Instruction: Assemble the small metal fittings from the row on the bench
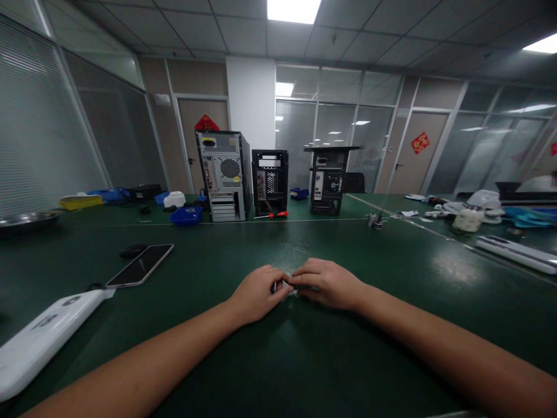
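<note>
My left hand (262, 294) rests low over the green table (270, 360), with thumb and fingers curled together. A small dark gap or object shows between its thumb and fingers, too small to name. Facing it from the right, my right hand (328, 283) has its fingers bent and pressed together, the tips meeting those of the left hand. Whatever the fingertips pinch, if anything, is hidden. Beyond the hands stand three computer cases: a tall one (224, 168), a black open-framed one (270, 180) and another black one (331, 183) with a flat panel on top.
A screwdriver (278, 215) with a red handle lies before the middle case. To the left are a smartphone (143, 265), a white device (47, 337) and a blue bin (186, 216). Small metal parts (375, 220) and a jar (469, 218) stand on the right.
</note>
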Motion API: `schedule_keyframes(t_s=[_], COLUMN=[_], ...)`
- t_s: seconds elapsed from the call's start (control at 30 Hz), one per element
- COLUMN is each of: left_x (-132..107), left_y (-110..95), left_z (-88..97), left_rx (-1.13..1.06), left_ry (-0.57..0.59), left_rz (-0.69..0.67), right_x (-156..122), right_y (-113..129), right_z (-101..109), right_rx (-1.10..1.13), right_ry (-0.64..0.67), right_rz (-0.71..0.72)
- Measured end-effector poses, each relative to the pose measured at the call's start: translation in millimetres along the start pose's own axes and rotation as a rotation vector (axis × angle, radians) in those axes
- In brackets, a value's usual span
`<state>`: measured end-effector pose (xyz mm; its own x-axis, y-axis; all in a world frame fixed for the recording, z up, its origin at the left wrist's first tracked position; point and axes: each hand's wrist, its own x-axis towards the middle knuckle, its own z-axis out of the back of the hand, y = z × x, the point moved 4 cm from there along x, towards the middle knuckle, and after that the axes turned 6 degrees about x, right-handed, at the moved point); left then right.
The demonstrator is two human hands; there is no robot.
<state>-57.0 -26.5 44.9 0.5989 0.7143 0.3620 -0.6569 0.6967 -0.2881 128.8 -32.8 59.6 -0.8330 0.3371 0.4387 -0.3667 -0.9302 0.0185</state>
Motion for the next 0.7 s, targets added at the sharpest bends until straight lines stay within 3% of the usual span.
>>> schedule_keyframes(t_s=[0.37,0.57,0.7], left_x=[4,2,1], left_y=[3,3,3], left_z=[-3.4,-0.8,0.8], left_rx=[0.012,0.001,0.001], left_ry=[-0.062,-0.076,-0.058], left_rz=[0.012,0.025,0.003], right_x=[-5,-15,-13], right_y=[-6,-31,-27], right_z=[0,12,18], right_rx=[-0.036,0.055,0.124], right_ry=[-0.02,-0.189,-0.271], right_rz=[0.004,-0.272,-0.319])
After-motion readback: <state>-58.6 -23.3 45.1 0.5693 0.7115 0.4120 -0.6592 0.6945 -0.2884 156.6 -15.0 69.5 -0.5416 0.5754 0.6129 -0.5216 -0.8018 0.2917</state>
